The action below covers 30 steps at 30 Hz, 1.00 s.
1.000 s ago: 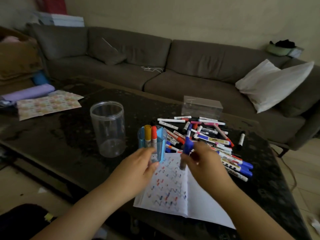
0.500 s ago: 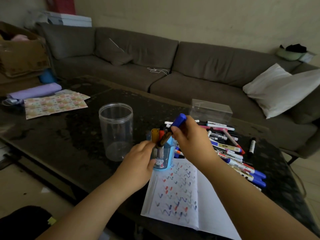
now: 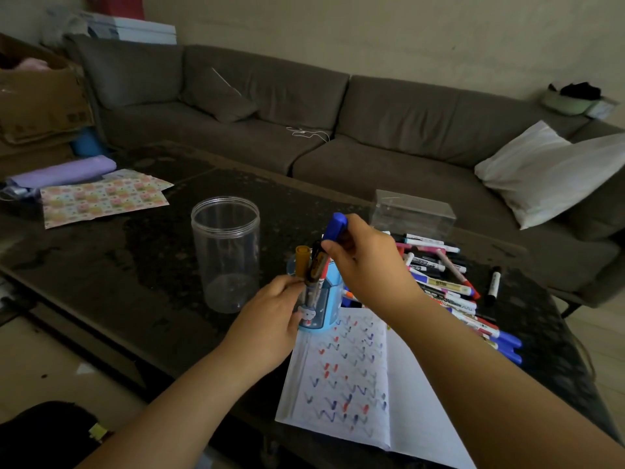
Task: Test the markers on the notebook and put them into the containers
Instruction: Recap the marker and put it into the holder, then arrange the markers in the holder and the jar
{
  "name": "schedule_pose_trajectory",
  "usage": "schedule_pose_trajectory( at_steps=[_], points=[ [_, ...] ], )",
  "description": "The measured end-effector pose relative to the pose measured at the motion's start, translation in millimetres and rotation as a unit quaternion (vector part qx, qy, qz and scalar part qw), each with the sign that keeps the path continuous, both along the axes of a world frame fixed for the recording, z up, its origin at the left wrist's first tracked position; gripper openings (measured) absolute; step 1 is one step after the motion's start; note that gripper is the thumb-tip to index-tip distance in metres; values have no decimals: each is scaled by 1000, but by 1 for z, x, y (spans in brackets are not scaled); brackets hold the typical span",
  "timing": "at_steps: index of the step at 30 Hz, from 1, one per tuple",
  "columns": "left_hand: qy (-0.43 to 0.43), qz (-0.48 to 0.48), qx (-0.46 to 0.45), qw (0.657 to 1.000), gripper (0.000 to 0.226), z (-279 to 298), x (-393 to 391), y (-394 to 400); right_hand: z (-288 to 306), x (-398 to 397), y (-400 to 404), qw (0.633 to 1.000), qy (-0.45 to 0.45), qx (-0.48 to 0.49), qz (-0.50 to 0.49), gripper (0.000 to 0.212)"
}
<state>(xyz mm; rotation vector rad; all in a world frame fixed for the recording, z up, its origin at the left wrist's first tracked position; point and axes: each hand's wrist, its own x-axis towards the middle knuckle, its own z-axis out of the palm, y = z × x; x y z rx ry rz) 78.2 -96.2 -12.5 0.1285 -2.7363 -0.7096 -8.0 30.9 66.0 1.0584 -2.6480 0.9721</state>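
I am at the step of putting away a tested marker. My right hand (image 3: 367, 265) pinches the blue-capped marker with the dark barrel (image 3: 324, 252) near its cap, and the lower end is already between the other markers in the small light-blue plastic pen holder (image 3: 321, 309). The marker leans to the left; it is not fully down yet, I think. My left hand (image 3: 270, 319) holds the side of the holder, fingers curled around it, so that it does not tip.

The holder stands at the top edge of the open white notebook with red and blue zigzag marks (image 3: 348, 384). The tall clear plastic jar (image 3: 225, 255) stands just beside it on the left.

Next I should let the marker slide down and release it, then reach to the pile of loose markers (image 3: 446, 286) on my right for a new one.
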Motion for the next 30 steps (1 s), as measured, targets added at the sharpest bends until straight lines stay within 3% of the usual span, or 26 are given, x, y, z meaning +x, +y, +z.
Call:
schedule_pose_trajectory(
  at_steps=[6,12,17,22,26,30],
  points=[
    [5,24,3,1000,48,0,2,2,4,-8,22,985,-40,-142,-85,11],
    [8,4,36,999,50,-6,-2,19,-15,-20,21,991,-98,-29,-87,11],
    [6,-18,39,999,48,-10,-3,26,-42,-20,10,990,-117,62,-46,27],
    [-20,-31,26,999,43,-20,-5,35,-59,-20,19,993,-102,38,-39,38],
    [-26,-61,16,998,36,-31,-11,55,-77,-18,58,991,-97,15,-90,39],
    [-20,-113,11,993,33,-41,-28,83,-104,-23,120,973,-105,66,-194,37]
  ],
)
